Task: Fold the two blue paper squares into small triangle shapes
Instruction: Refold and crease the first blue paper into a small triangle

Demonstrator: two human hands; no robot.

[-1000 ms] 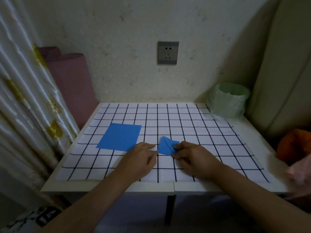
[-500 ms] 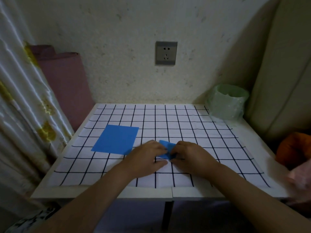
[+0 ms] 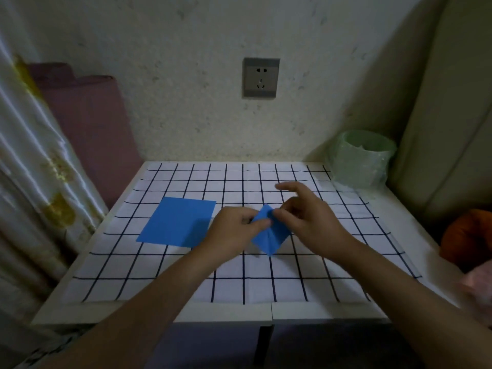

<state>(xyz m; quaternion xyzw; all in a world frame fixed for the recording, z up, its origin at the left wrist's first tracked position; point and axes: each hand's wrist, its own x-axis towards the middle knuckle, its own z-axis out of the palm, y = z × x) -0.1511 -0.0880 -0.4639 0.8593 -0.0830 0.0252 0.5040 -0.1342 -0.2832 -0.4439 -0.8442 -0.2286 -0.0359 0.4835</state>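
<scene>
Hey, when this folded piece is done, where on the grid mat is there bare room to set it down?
Free: the near rows of the grid mat below both hands, and the far rows toward the wall, left of the green bin. Crowded: mid-mat, where the flat blue square, left hand, folded paper and right hand sit.

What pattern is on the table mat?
White with a black grid of squares on the mat, seen from the head camera.
</scene>
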